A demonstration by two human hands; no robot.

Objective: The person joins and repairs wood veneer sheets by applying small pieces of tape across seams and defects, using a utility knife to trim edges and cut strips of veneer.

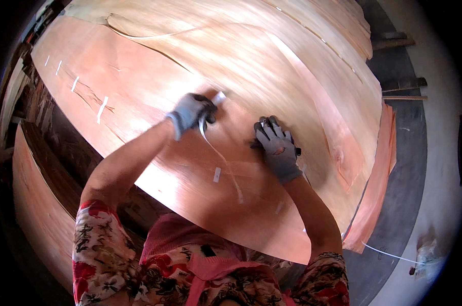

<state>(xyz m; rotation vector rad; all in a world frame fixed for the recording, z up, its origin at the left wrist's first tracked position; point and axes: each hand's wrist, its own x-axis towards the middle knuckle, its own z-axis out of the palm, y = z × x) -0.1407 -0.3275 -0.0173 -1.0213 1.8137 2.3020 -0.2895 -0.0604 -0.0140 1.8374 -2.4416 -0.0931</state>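
Note:
A large sheet of thin wood veneer, pinkish at the near left and paler beyond, lies under both hands. My left hand, in a grey glove with dark fingertips, is closed on a strip of white tape. The strip's loose tail curls down over the veneer. A short white piece shows just beyond those fingertips. My right hand, gloved the same way with a hole on its back, lies on the sheet with fingers stretched out. A small dark bit sticks out beside it; what it is stays hidden.
Several white tape pieces stick to the veneer at left, near cracks. Another white piece lies nearer me. A loose veneer strip hangs along the right edge. More stacked veneer stands at lower left. A white cord runs at lower right.

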